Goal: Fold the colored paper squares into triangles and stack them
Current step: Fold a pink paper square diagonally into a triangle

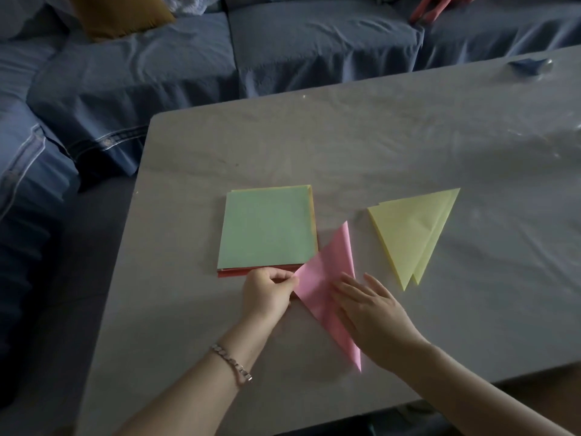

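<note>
A pink paper (327, 272) folded into a triangle lies on the table's near middle. My left hand (267, 292) pinches its left corner between thumb and fingers. My right hand (367, 313) lies flat on the pink paper with straight fingers, pressing it down. Just left of it sits a stack of paper squares (267, 228) with a light green sheet on top and red and yellow edges showing beneath. The pink triangle's upper edge overlaps the stack's near right corner. A yellow folded triangle (412, 231) lies to the right, apart from both hands.
The table (377, 146) wears a pale wrinkled cloth. A small blue object (531, 66) sits at its far right. A blue sofa (220, 55) with a mustard cushion (122, 14) runs behind and along the left side.
</note>
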The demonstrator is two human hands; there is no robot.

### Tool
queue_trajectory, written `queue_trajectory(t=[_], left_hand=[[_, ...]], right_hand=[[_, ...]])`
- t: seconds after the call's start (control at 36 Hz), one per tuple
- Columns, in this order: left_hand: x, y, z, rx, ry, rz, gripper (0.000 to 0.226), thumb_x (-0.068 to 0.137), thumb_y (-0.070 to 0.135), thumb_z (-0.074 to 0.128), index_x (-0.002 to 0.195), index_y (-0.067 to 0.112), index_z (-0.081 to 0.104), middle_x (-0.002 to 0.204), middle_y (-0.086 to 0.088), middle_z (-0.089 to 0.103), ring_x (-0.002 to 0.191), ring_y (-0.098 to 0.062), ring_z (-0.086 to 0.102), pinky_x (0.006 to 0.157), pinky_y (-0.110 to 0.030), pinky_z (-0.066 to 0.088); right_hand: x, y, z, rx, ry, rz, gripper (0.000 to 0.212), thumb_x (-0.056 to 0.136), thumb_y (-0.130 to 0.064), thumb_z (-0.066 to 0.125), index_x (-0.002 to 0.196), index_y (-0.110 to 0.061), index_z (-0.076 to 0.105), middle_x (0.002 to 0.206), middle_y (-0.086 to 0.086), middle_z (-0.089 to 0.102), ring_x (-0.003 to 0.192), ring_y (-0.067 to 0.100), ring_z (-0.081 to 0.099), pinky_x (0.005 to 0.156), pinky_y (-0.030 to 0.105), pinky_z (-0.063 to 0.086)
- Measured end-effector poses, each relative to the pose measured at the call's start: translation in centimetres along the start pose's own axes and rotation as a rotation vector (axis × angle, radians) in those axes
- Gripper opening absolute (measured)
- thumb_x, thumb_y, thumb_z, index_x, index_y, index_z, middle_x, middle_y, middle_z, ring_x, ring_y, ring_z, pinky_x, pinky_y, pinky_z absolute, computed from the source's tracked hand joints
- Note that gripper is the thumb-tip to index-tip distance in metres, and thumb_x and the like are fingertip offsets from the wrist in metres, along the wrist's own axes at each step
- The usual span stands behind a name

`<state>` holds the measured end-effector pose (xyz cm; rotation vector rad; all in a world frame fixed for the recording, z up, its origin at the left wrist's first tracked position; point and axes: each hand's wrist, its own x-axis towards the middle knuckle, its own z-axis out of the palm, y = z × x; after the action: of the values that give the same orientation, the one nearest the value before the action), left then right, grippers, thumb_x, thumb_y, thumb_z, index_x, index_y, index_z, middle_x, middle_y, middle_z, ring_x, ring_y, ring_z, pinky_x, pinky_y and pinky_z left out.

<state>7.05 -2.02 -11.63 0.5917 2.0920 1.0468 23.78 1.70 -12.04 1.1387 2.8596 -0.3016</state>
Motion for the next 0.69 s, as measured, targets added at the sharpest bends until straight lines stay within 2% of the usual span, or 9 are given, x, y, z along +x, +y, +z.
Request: queue_trajectory(t=[0.06, 0.17, 0.25, 0.33, 0.36, 0.42, 0.5, 0.61, 0.69], left_hand=[[0.1, -0.1, 0.1, 0.025, 0.002, 0.020, 0.027, 0.075, 0.010, 0.070, 0.054, 0.024, 0.063, 0.051, 0.007, 0.062, 0.045, -0.014, 0.055, 0.060, -0.036, 0.055], [0.3, -0.5, 0.1, 0.032, 0.002, 0.037, 0.027, 0.076, 0.010, 0.069, 0.055, 0.025, 0.063, 0.057, 0.005, 0.064, 0.052, -0.014, 0.058, 0.066, -0.036, 0.055], [0.4, -0.8, 0.2, 0.035, 0.007, 0.039, 0.027, 0.076, 0.012, 0.071, 0.055, 0.027, 0.063, 0.060, 0.008, 0.065, 0.060, -0.015, 0.061, 0.069, -0.033, 0.055], [0.5, -0.9, 0.3, 0.046, 0.015, 0.063, 0.026, 0.076, 0.014, 0.072, 0.055, 0.027, 0.063, 0.059, 0.012, 0.063, 0.063, -0.010, 0.061, 0.061, -0.015, 0.048], [0.4, -0.9, 0.3, 0.046, 0.020, 0.071, 0.024, 0.076, 0.016, 0.073, 0.056, 0.027, 0.064, 0.059, 0.014, 0.062, 0.062, -0.007, 0.060, 0.055, -0.008, 0.042], [0.5, -1.0, 0.3, 0.036, 0.022, 0.088, 0.018, 0.075, 0.023, 0.075, 0.059, 0.026, 0.066, 0.061, 0.013, 0.064, 0.060, -0.002, 0.059, 0.051, -0.005, 0.038], [0.7, -1.2, 0.3, 0.031, 0.007, 0.093, 0.008, 0.073, 0.026, 0.076, 0.069, 0.020, 0.072, 0.067, 0.007, 0.068, 0.064, -0.007, 0.061, 0.056, -0.015, 0.043], [0.8, -1.4, 0.2, 0.040, -0.005, 0.131, 0.008, 0.075, 0.024, 0.075, 0.077, 0.017, 0.074, 0.065, 0.013, 0.064, 0.066, 0.002, 0.058, 0.053, -0.004, 0.038], [0.8, -1.5, 0.3, 0.042, -0.002, 0.142, 0.007, 0.075, 0.020, 0.074, 0.079, 0.014, 0.075, 0.068, 0.008, 0.066, 0.068, -0.003, 0.061, 0.057, -0.007, 0.040]], right_hand=[[-0.1, 0.1, 0.2, -0.012, -0.001, 0.058, 0.050, 0.092, -0.037, 0.025, 0.095, -0.024, 0.073, 0.110, -0.007, 0.068, 0.106, 0.010, 0.062, 0.088, 0.043, 0.049], [0.5, 0.7, 0.5, -0.019, 0.015, 0.135, 0.067, 0.099, -0.036, 0.008, 0.097, -0.018, 0.073, 0.111, 0.001, 0.068, 0.106, 0.019, 0.063, 0.085, 0.047, 0.049], [1.8, 0.9, 0.5, -0.014, 0.023, 0.183, 0.049, 0.087, -0.034, 0.030, 0.100, -0.011, 0.072, 0.112, 0.006, 0.068, 0.109, 0.023, 0.061, 0.087, 0.047, 0.048], [3.5, 1.1, 0.1, 0.043, -0.015, 0.178, 0.057, 0.089, -0.034, 0.025, 0.133, -0.005, 0.046, 0.143, 0.008, 0.042, 0.136, 0.024, 0.032, 0.110, 0.043, 0.024], [4.0, 1.4, -0.1, 0.036, -0.028, 0.170, 0.056, 0.094, -0.033, 0.019, 0.141, -0.007, 0.033, 0.150, 0.005, 0.029, 0.141, 0.020, 0.018, 0.114, 0.038, 0.013], [4.9, 2.0, -0.4, -0.001, -0.011, 0.168, 0.049, 0.100, -0.030, 0.019, 0.145, -0.011, 0.022, 0.155, 0.000, 0.016, 0.143, 0.015, 0.007, 0.114, 0.033, 0.007], [6.2, 2.6, -1.0, -0.028, 0.014, 0.187, 0.047, 0.100, -0.027, 0.022, 0.144, -0.012, 0.025, 0.154, -0.001, 0.017, 0.143, 0.014, 0.007, 0.111, 0.030, 0.010], [7.6, 3.3, -1.2, -0.002, -0.003, 0.200, 0.044, 0.100, -0.026, 0.024, 0.142, -0.012, 0.032, 0.152, -0.002, 0.025, 0.143, 0.014, 0.007, 0.111, 0.027, 0.009], [8.1, 4.1, -1.4, 0.011, 0.040, 0.156, 0.040, 0.100, -0.024, 0.029, 0.135, -0.012, 0.043, 0.145, -0.002, 0.037, 0.141, 0.013, 0.013, 0.107, 0.024, 0.014]])
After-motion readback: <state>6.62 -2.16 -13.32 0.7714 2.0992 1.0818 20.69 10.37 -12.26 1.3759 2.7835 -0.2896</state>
